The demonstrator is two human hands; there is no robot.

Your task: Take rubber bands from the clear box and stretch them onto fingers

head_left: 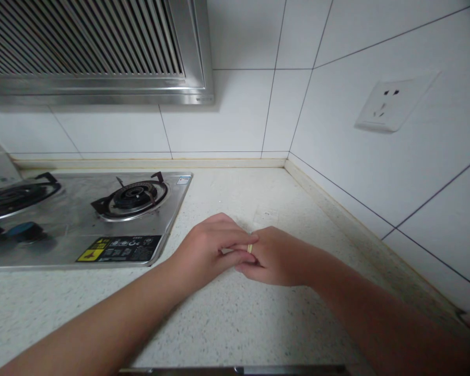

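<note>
My left hand (215, 244) and my right hand (280, 256) meet above the pale speckled counter (219, 324), their fingertips touching. A small pale-yellow band (249, 248) shows at the left fingertips, right where they press against my right hand. Left thumb and forefinger are closed together at this band. My right fingers are curled, the thumb lying beneath; most of them are hidden behind the hand, so what they hold cannot be made out. Just beyond the hands, a faint, clear, flat piece (267, 215) lies on the counter.
A steel gas hob (74, 230) with black burners, knobs and a black-and-yellow label is set in the counter at left. A range hood (196, 57) hangs above it. White tiled walls meet in a corner behind; a socket (391, 104) is on the right wall.
</note>
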